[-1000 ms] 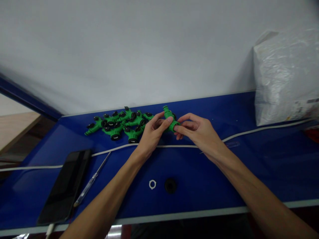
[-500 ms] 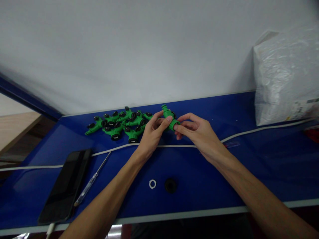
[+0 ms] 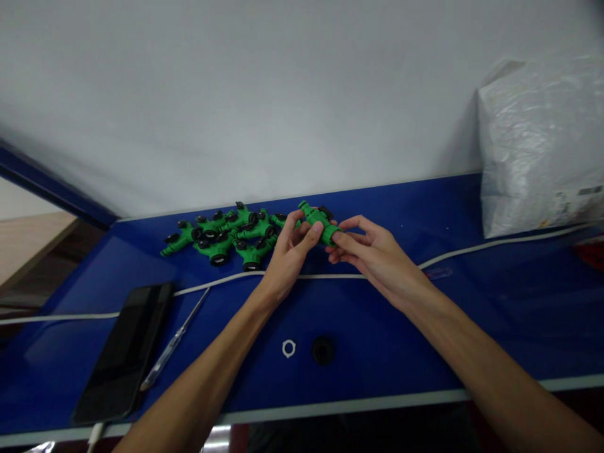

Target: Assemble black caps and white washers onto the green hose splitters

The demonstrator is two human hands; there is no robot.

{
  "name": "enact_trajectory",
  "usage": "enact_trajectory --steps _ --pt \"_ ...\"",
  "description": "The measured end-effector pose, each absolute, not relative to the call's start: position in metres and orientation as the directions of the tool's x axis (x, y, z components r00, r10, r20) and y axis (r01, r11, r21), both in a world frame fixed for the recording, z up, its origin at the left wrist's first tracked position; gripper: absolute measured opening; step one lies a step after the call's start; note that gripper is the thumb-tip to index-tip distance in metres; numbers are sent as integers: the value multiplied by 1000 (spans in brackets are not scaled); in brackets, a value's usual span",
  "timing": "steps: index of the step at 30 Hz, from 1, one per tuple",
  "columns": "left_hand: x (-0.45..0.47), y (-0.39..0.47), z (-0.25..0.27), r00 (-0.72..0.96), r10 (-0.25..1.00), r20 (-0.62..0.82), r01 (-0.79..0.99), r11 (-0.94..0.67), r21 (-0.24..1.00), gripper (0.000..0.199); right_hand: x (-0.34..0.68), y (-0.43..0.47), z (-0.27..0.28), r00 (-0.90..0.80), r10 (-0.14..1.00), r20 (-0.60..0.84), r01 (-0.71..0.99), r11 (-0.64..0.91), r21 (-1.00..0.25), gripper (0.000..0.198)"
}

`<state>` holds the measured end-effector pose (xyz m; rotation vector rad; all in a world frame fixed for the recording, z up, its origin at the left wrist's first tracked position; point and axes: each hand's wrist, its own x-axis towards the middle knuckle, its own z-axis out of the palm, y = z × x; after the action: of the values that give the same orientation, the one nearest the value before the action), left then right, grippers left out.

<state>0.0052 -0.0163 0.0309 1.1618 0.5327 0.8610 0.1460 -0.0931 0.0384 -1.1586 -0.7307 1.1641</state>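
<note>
A green hose splitter (image 3: 329,234) with a black valve knob is held between both hands above the blue table. My left hand (image 3: 293,246) grips its body, thumb on top. At its lower right end, the fingers of my right hand (image 3: 365,245) close round the wide green opening; what the fingertips touch inside is hidden. Left of my hands lie several similar green splitters (image 3: 250,253) with black knobs and black collars. Nearer the table's front edge, a white notched ring (image 3: 289,340) rests beside a round black collar (image 3: 323,351).
A black phone (image 3: 125,352) with a cable plugged in lies at left, beside a clear-handled screwdriver (image 3: 172,346). A white cable (image 3: 226,279) runs across the table (image 3: 387,352). At the far right stands a plastic-wrapped package (image 3: 542,145); a grey wall rises behind.
The splitter has turned in my hands: its narrow end has tipped to the left and its black knob shows more. The loose ring and collar have stayed put.
</note>
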Motion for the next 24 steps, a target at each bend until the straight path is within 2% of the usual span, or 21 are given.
enact_trajectory --steps 5,12,16,19,24 --pt "4 -15 31 578 811 92 -315 118 942 41 145 -93 38 265 959 -100 -321 -10 -947 45" --pt "4 -9 28 532 833 153 -255 -15 967 37 146 -90 34 186 982 24 -208 63 -976 36" --pt "2 -9 31 489 859 150 -145 -89 985 46 146 -86 29 120 991 53 -262 83 -961 38" --pt "0 -8 34 440 888 136 -61 -122 991 55 148 -82 31 108 992 68 -189 88 -978 39" --pt "1 -1 39 453 881 133 42 -169 985 70 155 -77 41 97 994 54 -77 61 -995 48"
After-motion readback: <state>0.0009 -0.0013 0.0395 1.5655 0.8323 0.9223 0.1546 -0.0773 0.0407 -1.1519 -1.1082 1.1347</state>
